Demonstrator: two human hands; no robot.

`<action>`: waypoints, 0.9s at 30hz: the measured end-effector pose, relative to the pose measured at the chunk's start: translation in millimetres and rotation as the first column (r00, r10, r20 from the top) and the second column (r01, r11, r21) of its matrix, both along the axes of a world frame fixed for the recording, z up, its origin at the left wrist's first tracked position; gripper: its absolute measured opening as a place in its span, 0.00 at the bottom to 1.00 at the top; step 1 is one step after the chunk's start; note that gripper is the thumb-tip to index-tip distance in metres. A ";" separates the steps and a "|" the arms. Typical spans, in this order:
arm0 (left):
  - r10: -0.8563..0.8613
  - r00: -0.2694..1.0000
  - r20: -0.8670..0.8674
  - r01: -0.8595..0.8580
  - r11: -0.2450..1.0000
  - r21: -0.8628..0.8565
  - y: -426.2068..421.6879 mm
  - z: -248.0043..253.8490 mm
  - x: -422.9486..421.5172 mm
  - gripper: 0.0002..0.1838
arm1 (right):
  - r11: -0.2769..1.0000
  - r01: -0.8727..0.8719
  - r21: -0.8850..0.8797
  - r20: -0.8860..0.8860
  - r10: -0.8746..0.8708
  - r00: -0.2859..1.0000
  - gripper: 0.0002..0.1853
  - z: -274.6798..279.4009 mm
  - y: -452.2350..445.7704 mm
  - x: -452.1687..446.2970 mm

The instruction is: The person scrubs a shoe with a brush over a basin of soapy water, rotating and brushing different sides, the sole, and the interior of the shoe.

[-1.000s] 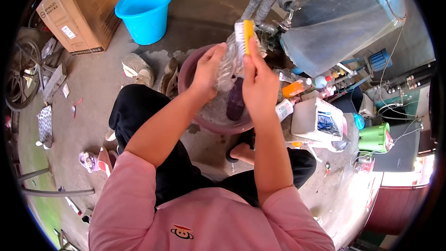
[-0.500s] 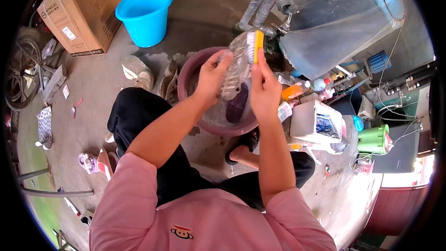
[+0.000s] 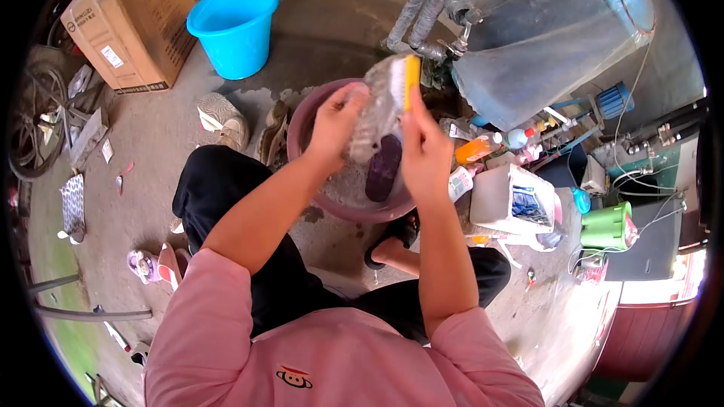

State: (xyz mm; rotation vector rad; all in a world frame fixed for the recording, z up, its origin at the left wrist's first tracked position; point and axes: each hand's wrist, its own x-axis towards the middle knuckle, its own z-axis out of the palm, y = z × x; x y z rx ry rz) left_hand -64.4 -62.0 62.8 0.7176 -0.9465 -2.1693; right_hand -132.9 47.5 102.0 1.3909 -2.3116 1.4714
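Note:
My left hand (image 3: pixel 337 122) is closed on the edge of a shoe (image 3: pixel 375 117), its grey ridged sole turned toward me and smeared by motion. In my right hand (image 3: pixel 424 139) is a scrub brush (image 3: pixel 411 83) with a yellow back, its white bristles against the sole's right side. Both hands are above a dull red basin (image 3: pixel 298 132) of cloudy water. A dark purple, elongated object (image 3: pixel 385 169), perhaps an insole or shoe, lies in the basin. Left of the basin, a beige shoe (image 3: pixel 273 132) and another pale shoe (image 3: pixel 226 120) rest on the ground.
A blue bucket (image 3: pixel 235 41) stands beyond the shoes, beside a tall cardboard box (image 3: pixel 139 26). Wrapped pipes with a tap (image 3: pixel 469 19) rise behind the basin. On the right are an orange bottle (image 3: pixel 477 149), a white foam box (image 3: pixel 494 200) and a green bucket (image 3: pixel 605 226).
Both hands have shifted slightly left with the shoe and brush. The shoe's sole has become more blurred, while the bristles stay against it.

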 end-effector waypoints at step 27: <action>0.045 0.999 -0.018 -0.045 0.999 -0.017 -9.6 8.4 9.0 0.19 | 0.999 -0.005 0.037 -0.072 0.008 0.997 0.18 4.3 0.1 21.3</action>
